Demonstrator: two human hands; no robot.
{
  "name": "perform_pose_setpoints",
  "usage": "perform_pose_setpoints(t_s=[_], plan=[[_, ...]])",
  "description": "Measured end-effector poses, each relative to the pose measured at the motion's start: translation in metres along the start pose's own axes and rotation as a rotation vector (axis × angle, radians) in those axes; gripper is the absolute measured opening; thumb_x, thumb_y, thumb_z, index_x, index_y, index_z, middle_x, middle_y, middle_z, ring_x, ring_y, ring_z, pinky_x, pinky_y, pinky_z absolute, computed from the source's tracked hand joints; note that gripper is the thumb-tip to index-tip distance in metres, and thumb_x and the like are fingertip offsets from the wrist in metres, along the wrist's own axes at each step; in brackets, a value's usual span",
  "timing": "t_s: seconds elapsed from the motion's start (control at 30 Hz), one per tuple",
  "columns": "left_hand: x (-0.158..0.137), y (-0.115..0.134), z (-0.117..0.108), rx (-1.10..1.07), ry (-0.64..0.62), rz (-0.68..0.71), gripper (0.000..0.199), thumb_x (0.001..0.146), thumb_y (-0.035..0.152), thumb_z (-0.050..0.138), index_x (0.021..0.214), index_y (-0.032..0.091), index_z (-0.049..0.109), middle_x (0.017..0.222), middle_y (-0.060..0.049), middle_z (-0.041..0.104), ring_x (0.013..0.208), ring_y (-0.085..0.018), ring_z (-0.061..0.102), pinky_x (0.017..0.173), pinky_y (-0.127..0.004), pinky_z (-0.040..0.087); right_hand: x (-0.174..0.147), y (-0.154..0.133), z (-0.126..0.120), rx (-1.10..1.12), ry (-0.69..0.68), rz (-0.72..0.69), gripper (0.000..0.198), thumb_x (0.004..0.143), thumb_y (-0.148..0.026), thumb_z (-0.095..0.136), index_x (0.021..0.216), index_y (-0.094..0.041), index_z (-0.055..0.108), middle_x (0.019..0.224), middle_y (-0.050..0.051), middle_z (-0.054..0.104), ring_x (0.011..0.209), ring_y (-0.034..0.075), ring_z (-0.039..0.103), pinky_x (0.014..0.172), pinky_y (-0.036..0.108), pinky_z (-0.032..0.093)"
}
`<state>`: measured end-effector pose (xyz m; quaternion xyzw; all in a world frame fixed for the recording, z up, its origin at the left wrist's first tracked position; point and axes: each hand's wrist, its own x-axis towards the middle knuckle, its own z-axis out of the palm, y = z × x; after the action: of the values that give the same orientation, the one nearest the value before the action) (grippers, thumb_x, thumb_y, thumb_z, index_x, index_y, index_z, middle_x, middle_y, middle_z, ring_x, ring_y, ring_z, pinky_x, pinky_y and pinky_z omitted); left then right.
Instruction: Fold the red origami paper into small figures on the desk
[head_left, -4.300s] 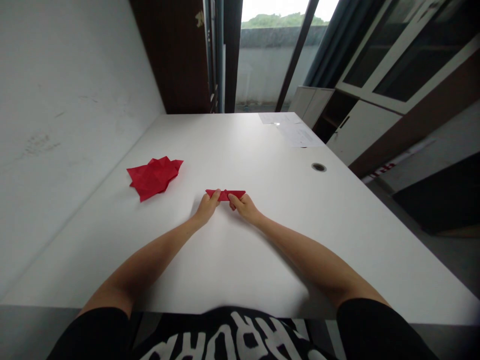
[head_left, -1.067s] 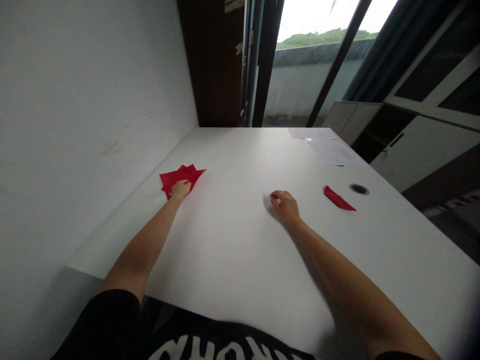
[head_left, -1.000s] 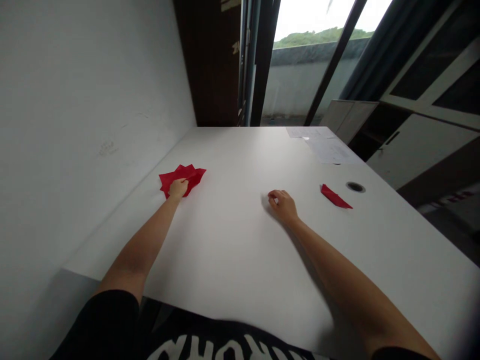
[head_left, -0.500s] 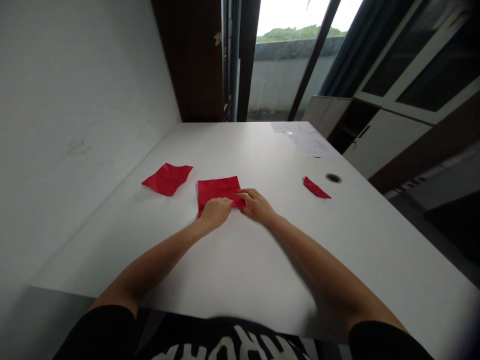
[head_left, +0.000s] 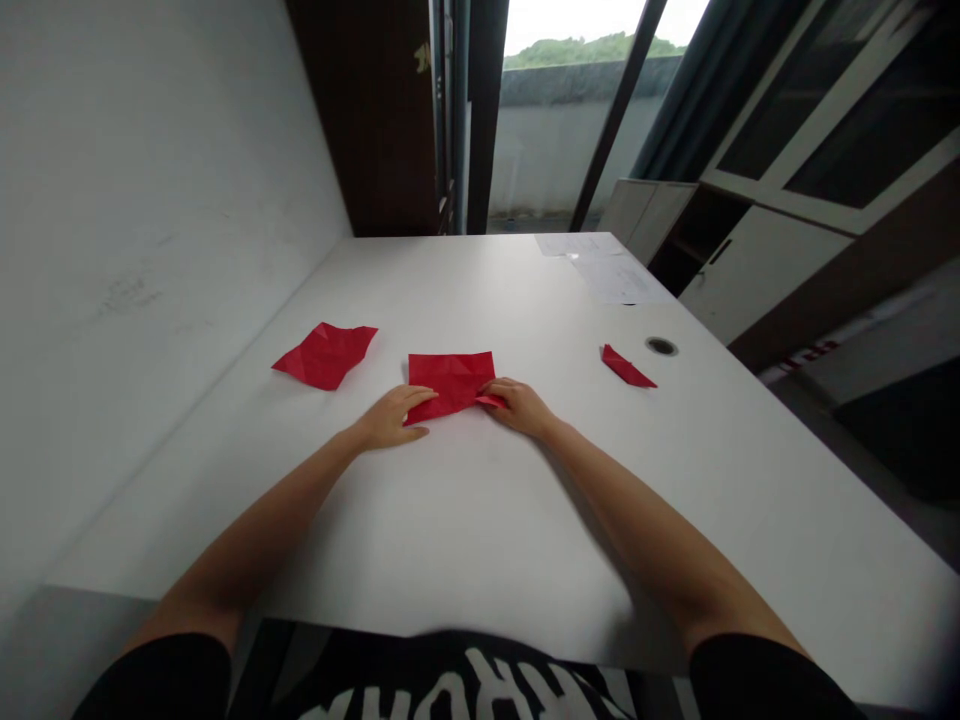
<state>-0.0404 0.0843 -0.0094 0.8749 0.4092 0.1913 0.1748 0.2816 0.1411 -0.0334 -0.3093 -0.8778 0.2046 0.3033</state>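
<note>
A creased sheet of red paper (head_left: 451,374) lies on the table in front of me, its near right corner turned up. My left hand (head_left: 386,415) is at its left edge: the fingers rest on the paper, and the thumb is apart from them, just off the near edge. At the opposite side my right hand (head_left: 521,405) pinches the turned-up corner between thumb and fingers. The underside of the sheet is hidden.
Another creased red sheet (head_left: 328,356) lies to the left, near the wall (head_left: 187,200). On the right is a narrow folded red paper piece (head_left: 627,367) beside a round cable hole (head_left: 661,346). White printed papers (head_left: 615,275) lie at the table's far right.
My left hand has moved left from the middle of the near edge to the paper's left side, its fingers opening. The right hand now grips the corner, which shows turned up.
</note>
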Motion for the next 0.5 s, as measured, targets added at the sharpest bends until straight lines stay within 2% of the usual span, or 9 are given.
perform_pose_setpoints(t_s=[0.13,0.3,0.4,0.5], plan=[[-0.004,-0.011,0.004,-0.039,0.040,-0.040,0.057,0.088,0.037,0.066,0.143,0.023,0.057,0.144,-0.012,0.059,0.136,-0.029,0.052,0.120,-0.048,0.034,-0.002,0.004,-0.002,-0.004,-0.007,0.032,0.022,0.091,-0.030,0.061,0.109,-0.026,0.073,0.113,0.005,0.075,0.100,0.022,0.069,0.090,0.036,0.053],[0.001,-0.016,0.010,-0.080,0.152,-0.114,0.037,0.088,0.023,0.060,0.124,0.025,0.071,0.136,-0.008,0.065,0.130,-0.027,0.056,0.117,-0.047,0.039,-0.003,0.001,-0.006,0.105,0.033,0.066,0.021,0.087,-0.030,0.064,0.104,-0.027,0.075,0.107,0.003,0.076,0.091,0.021,0.070,0.085,0.034,0.052],[0.007,-0.017,0.011,-0.235,0.237,-0.217,0.031,0.090,0.030,0.059,0.116,0.022,0.075,0.124,-0.008,0.071,0.121,-0.028,0.062,0.111,-0.044,0.044,-0.002,0.000,-0.005,0.218,0.167,0.157,0.018,0.087,-0.031,0.064,0.099,-0.024,0.075,0.097,0.002,0.077,0.084,0.021,0.068,0.078,0.033,0.052],[0.015,-0.015,0.013,-0.522,0.324,-0.373,0.035,0.090,0.045,0.061,0.106,0.018,0.077,0.103,-0.006,0.077,0.105,-0.030,0.068,0.096,-0.041,0.053,0.000,0.004,-0.003,0.359,0.308,0.259,0.018,0.089,-0.038,0.064,0.094,-0.023,0.072,0.089,0.002,0.075,0.083,0.021,0.067,0.077,0.033,0.052]])
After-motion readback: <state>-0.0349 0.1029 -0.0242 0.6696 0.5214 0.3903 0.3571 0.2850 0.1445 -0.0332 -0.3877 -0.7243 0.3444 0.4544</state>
